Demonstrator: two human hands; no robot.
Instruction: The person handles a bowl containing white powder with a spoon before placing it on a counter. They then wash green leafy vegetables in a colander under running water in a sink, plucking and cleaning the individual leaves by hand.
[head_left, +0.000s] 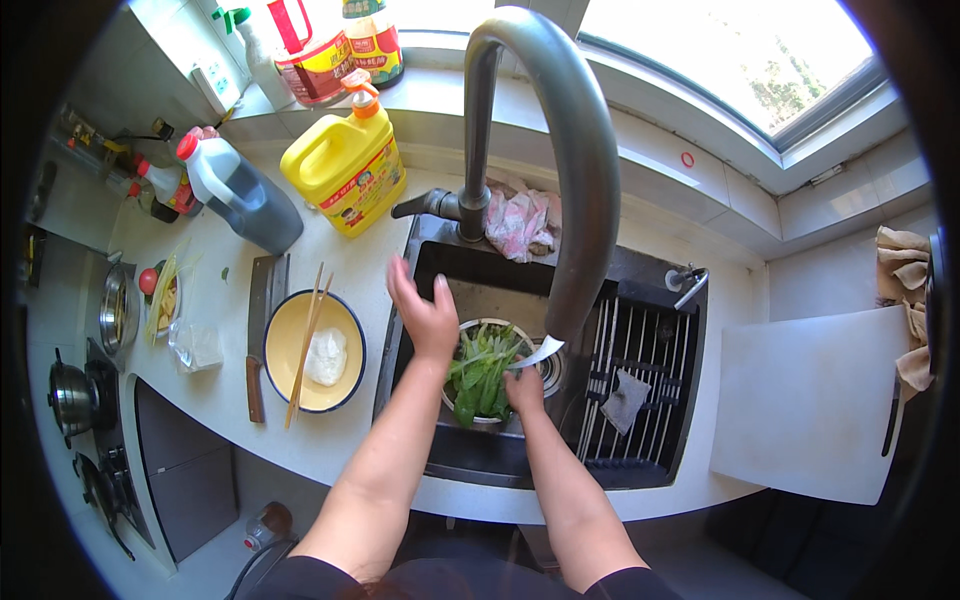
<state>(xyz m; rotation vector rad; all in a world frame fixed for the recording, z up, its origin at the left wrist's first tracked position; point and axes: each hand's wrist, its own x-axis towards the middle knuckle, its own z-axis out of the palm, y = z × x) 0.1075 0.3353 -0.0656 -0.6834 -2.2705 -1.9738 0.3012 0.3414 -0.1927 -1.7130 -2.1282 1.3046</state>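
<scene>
A white-rimmed bowl or basket stands in the dark sink, heaped with leafy greens. At the right side of the greens my right hand is closed on them, its fingertips partly hidden. Above it, the tall curved faucet sends a slanting stream of water onto the greens. My left hand is raised over the sink's left edge with fingers apart, holding nothing. It is just below the faucet's lever, apart from it.
Left of the sink sit a yellow bowl holding white paste and chopsticks, and a cleaver. Behind stand a yellow jug and a dark bottle. A drying rack and white board are at right.
</scene>
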